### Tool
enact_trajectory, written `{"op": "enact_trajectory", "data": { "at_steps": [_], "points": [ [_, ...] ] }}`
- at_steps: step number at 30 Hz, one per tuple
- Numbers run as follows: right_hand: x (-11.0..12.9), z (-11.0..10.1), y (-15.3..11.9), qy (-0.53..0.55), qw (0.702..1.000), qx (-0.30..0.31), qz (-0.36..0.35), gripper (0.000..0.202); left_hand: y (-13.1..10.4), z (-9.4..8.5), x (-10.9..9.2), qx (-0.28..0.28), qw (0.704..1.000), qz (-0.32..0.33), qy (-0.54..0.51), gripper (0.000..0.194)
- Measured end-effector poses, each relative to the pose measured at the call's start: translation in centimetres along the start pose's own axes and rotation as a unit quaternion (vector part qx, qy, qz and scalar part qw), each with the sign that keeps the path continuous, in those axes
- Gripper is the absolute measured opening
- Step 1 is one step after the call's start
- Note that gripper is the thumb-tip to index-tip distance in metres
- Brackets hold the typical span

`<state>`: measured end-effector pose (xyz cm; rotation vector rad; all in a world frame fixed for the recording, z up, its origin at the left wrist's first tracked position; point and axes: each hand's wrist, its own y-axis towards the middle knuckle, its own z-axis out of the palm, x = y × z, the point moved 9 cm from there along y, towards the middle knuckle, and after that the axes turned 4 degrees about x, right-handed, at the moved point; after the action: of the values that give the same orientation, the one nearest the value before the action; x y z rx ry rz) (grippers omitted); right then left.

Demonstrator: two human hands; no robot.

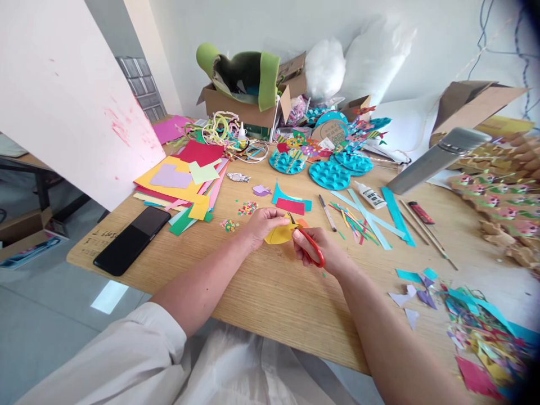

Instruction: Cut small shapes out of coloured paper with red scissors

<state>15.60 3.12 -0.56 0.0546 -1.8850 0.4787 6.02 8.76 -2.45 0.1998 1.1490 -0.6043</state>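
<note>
My left hand [265, 226] pinches a piece of yellow paper [278, 235] just above the wooden table. In my right hand [323, 247] is a pair of scissors [317, 254] with red handles; the blades reach the paper's upper right edge. A bit of orange paper shows behind the fingers. Beyond the hands lie a red paper rectangle [290, 206] and a teal paper offcut [283, 194]. Left of these are a purple paper cutout [261, 190], a fish-shaped cutout [238, 177] and small piles of coloured paper bits [247, 208].
A black phone [132, 241] and stacked coloured papers [169, 175] lie left. A pen [327, 212], paper strips [366, 216], a glue bottle [370, 195] and a grey flask [436, 160] are right. Paper scraps [481, 332] cover the near right. Blue decorated discs [329, 175] stand behind.
</note>
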Motion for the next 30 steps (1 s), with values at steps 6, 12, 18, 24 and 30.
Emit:
{"op": "enact_trajectory", "data": {
  "at_steps": [6, 12, 18, 24, 30],
  "points": [
    [-0.14, 0.00, -0.09, -0.004, 1.000, 0.003, 0.009, 0.055, 0.01, -0.05, -0.01, 0.010, 1.000, -0.015, 0.000, 0.021],
    [0.07, 0.01, -0.29, -0.017, 1.000, 0.001, 0.025, 0.056, -0.03, -0.11, -0.23, 0.027, 0.999, -0.024, 0.008, 0.022],
    [0.23, 0.11, -0.38, -0.030, 0.999, 0.001, 0.026, 0.057, 0.01, -0.57, -0.46, 0.023, 0.999, -0.018, 0.035, 0.023],
    [-0.12, 0.19, -0.29, -0.032, 0.999, 0.015, 0.023, 0.056, 0.15, -0.74, -0.32, 0.030, 0.998, -0.021, 0.055, 0.023],
    [0.15, 0.40, -0.29, -0.031, 0.999, 0.037, 0.011, 0.052, 0.16, -0.87, -0.14, 0.044, 0.995, -0.036, 0.076, 0.023]
  ]
}}
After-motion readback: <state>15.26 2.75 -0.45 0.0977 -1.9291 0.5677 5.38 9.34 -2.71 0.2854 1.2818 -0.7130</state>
